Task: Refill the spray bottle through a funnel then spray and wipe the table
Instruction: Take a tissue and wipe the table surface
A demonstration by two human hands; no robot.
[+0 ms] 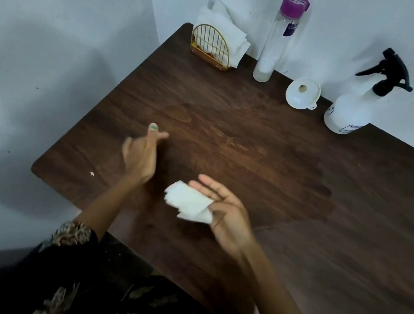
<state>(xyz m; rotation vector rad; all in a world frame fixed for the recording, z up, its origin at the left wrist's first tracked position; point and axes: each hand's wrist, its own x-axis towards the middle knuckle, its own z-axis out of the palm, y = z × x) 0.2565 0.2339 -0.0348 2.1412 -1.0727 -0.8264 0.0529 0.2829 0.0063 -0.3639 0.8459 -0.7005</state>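
Your right hand (222,211) is palm-up over the near part of the dark wooden table (345,252), holding a folded white tissue (189,203) against the palm; the thumb appears to pin its near edge, the fingers lie fairly straight. Your left hand (139,155) is raised above the table to the left of the tissue, holding nothing, thumb up, fingers loose; it is blurred. The white spray bottle (350,109) with black trigger head stands at the far edge against the wall. The white funnel (302,93) rests just left of it, mouth tilted toward you. Left of that stands a tall clear bottle (274,47) with purple cap, then a gold wire napkin holder (210,47) with white napkins in the corner.
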